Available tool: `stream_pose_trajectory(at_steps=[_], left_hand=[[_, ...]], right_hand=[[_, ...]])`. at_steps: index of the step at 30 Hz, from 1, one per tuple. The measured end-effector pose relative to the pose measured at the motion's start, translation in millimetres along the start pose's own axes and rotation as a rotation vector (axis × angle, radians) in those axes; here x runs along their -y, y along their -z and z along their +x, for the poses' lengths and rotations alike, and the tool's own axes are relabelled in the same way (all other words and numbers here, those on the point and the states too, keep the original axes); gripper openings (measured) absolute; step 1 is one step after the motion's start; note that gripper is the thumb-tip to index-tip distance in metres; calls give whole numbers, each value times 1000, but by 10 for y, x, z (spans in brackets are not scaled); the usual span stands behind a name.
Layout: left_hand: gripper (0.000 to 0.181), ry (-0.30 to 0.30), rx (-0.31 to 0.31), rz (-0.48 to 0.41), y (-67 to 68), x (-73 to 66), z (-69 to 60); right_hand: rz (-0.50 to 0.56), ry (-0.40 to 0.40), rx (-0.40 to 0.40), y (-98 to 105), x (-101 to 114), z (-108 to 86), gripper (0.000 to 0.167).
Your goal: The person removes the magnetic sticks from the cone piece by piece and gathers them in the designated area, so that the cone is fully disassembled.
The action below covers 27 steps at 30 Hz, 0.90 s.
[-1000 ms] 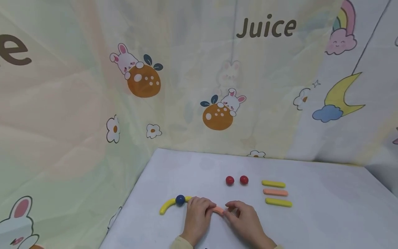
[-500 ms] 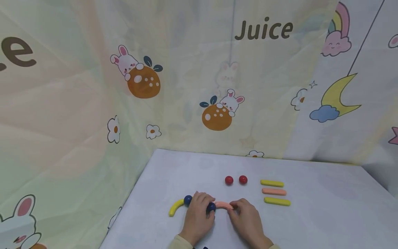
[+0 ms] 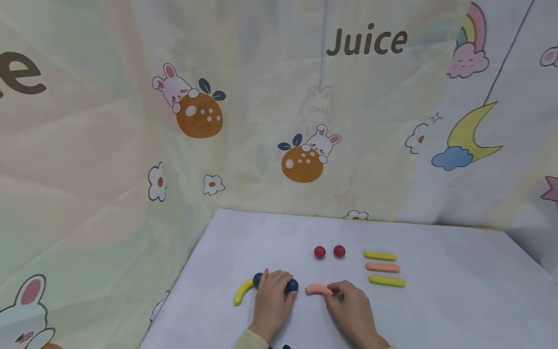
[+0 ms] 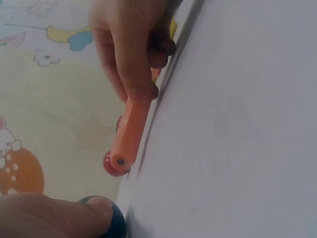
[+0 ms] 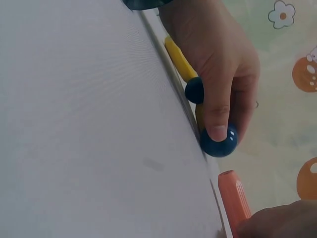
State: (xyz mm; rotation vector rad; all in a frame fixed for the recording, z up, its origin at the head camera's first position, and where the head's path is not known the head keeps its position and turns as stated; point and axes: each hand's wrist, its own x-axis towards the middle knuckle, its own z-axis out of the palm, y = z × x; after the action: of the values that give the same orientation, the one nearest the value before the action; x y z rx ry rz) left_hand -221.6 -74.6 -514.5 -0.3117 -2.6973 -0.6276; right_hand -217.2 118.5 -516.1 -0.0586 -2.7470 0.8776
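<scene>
In the head view my left hand (image 3: 273,303) holds a blue ball (image 3: 292,286) between thumb and fingers. A second blue ball (image 3: 257,279) shows beyond its other side, joined to a curved yellow stick (image 3: 242,293). Between both balls, a yellow piece (image 5: 199,116) is partly covered by the hand in the right wrist view. My right hand (image 3: 352,312) pinches one end of a curved salmon-pink stick (image 3: 317,289). The stick's free end, marked by a dark round dot in the left wrist view, points at the held ball across a small gap.
Two red balls (image 3: 319,252) lie farther back on the white table (image 3: 457,281). To their right are a straight pink stick (image 3: 382,267) and two straight yellow sticks (image 3: 387,281), set side by side. A printed cloth (image 3: 261,203) hangs behind the table.
Half a second ago the pink stick's end met the blue ball; now a gap separates them. The left hand and its ball-and-stick chain have shifted slightly left, while the right hand still pinches the stick.
</scene>
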Motion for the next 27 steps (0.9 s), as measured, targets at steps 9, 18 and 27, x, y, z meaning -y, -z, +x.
stream_pose_trajectory(at_steps=[9, 18, 27], left_hand=[[39, 20, -6, 2, -30, 57, -4], [38, 15, -15, -25, -24, 53, -11], [39, 11, -24, -21, -52, 20, -1]], right_hand=[[54, -51, -34, 240, -378, -24, 22], [30, -56, -146, 386, -631, -11, 25], [-23, -97, -191, 391, -736, -9, 24]])
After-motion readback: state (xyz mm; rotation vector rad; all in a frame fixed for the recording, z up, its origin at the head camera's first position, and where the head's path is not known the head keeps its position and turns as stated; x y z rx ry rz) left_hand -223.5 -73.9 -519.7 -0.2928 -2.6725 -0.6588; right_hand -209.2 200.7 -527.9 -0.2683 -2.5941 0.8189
